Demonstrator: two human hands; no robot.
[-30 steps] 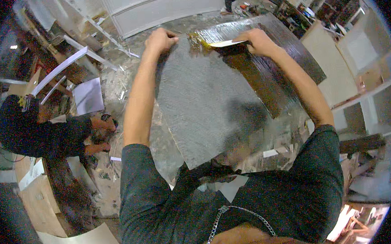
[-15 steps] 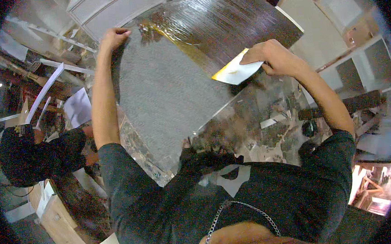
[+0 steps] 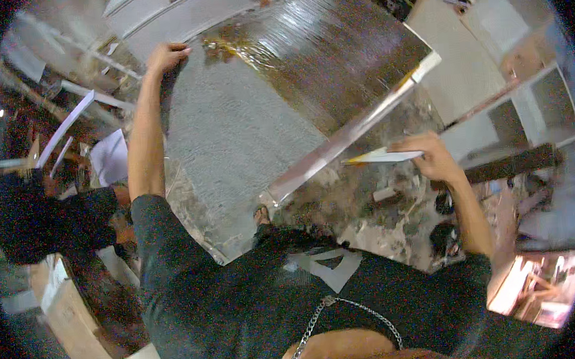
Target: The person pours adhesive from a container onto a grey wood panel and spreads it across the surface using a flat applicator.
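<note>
A large board point(image 3: 224, 130) lies in front of me, its nearer left part matte grey. A glossy brown wet coat point(image 3: 338, 49) covers the far right part, with a yellowish thicker line of liquid along its border. My left hand point(image 3: 167, 58) is closed at the board's far left edge, fingers pinched on it. My right hand point(image 3: 432, 157) grips a flat white spreader point(image 3: 386, 155) with a yellow-stained edge. The spreader is off the board, beyond its right edge, seen nearly edge-on.
Pale panels point(image 3: 452, 61) stand at the right and far side. Scraps and debris litter the floor point(image 3: 363, 207). At the left, a person in dark clothes point(image 3: 57, 215) is close by, near white strips and a white sheet point(image 3: 111, 158). My foot point(image 3: 261, 214) is beside the board's near corner.
My right hand has drawn the spreader off the coated surface, toward me and right, past the board's edge. More of the board's right side now shows. The left hand stays at its edge.
</note>
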